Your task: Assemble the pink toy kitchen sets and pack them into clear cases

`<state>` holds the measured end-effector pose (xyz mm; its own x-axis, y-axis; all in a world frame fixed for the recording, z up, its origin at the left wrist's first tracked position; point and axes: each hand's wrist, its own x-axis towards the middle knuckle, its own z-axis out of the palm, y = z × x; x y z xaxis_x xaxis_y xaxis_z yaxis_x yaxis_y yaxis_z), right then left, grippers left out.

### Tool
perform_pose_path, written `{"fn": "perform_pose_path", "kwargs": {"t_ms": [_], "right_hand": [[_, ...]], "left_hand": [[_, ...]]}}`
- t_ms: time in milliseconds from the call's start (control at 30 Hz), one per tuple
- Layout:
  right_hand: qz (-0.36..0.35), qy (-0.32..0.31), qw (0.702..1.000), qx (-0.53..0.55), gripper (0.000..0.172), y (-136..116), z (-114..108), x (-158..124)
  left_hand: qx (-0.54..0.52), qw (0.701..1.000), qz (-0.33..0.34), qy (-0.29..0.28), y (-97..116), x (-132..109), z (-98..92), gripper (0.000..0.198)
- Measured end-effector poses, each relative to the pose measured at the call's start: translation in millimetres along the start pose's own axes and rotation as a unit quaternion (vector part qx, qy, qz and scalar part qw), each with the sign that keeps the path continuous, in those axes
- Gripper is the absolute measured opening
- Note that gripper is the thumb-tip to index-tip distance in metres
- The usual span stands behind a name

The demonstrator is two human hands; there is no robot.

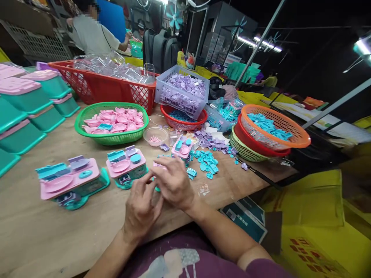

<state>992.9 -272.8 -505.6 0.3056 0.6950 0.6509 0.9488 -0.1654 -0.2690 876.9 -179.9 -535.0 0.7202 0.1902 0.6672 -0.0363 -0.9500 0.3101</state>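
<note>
Close together over the table, my left hand [142, 212] and my right hand [175, 184] both have bent fingers pressed to the thumbs. Whatever sits between the fingertips is too small or hidden to make out. Just behind them, a pink and teal toy piece [159, 164] is mostly covered by my fingers. To the left stand two toy kitchen sets, one nearer [69, 179] and one beside my left hand [126, 164], each with a pink top, oval basin and purple part. Another toy set [182, 148] stands beyond my right hand.
Loose teal parts [207, 162] and purple parts [213, 141] lie right of my hands. Behind are a green basket [111, 141] of pink basins, a small bowl [155, 137], a red basket [101, 85] and an orange basket [298, 135]. Teal boxes [26, 96] are stacked left. A person [92, 34] sits behind.
</note>
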Motion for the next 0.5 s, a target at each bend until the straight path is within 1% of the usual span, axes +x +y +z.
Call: {"fn": "perform_pose_path", "kwargs": {"t_ms": [67,100,133,167,200,267,333,400,433,500], "right_hand": [[0.069,0.056,0.996,-0.012,0.025,30,-22,-29],[0.115,0.060,0.991,-0.037,0.024,48,-30,-45],[0.163,0.045,0.983,-0.067,0.023,67,-35,-61],[0.201,0.013,0.975,-0.096,0.020,86,-38,-76],[0.222,-0.027,0.968,-0.117,0.018,103,-39,-90],[0.221,-0.086,0.961,-0.141,0.014,131,-37,-113],[0.186,-0.108,0.964,-0.159,0.012,151,-33,-127],[0.146,-0.121,0.966,-0.176,0.012,166,-29,-133],[0.130,-0.128,0.966,-0.184,0.013,173,-28,-133],[0.107,-0.131,0.967,-0.189,0.018,184,-28,-128]], "left_hand": [[-0.038,0.997,0.030,-0.056,28,7,18.8,0.036],[-0.043,0.994,0.043,-0.095,41,10,32.4,0.035],[-0.036,0.988,0.054,-0.139,53,14,48.1,0.033],[-0.019,0.981,0.064,-0.184,63,17,64.9,0.032],[0.008,0.972,0.067,-0.227,71,19,81.6,0.031],[0.065,0.953,0.060,-0.291,82,24,111.2,0.032],[0.103,0.942,0.044,-0.316,86,28,131.3,0.032],[0.110,0.943,0.035,-0.312,87,31,141.1,0.036],[0.106,0.946,0.034,-0.303,87,33,142.7,0.038],[0.090,0.954,0.031,-0.285,88,38,140.0,0.045]]}}
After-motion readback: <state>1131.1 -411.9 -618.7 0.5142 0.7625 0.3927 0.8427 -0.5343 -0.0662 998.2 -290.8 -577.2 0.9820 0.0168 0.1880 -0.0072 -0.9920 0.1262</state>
